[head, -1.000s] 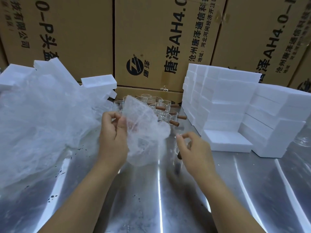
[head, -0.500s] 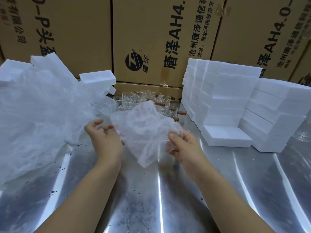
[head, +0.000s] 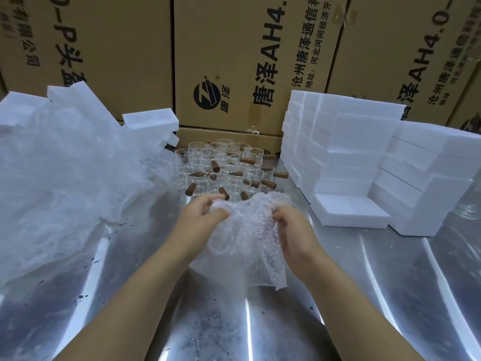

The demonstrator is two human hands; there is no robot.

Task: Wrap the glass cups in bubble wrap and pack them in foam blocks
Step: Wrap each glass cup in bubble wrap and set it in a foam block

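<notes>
A sheet of bubble wrap (head: 247,243) hangs between both hands over the steel table (head: 364,295). My left hand (head: 200,220) pinches its upper left edge between thumb and fingers. My right hand (head: 291,230) grips its right side with curled fingers. Whether a cup lies inside the sheet cannot be told. Just behind the hands stand several clear glass cups with brown wooden handles (head: 223,168). White foam blocks (head: 351,152) are stacked at the right, one low block (head: 348,212) lying flat in front of them.
A large heap of bubble wrap (head: 65,178) covers the left of the table, with foam blocks (head: 151,121) behind it. Printed cardboard boxes (head: 234,61) wall off the back. A glass object (head: 472,207) sits at the far right edge.
The sheet came down from being held up by my left hand alone. My right hand took hold of its right side, and both hands now bunch it together nearer the cups.
</notes>
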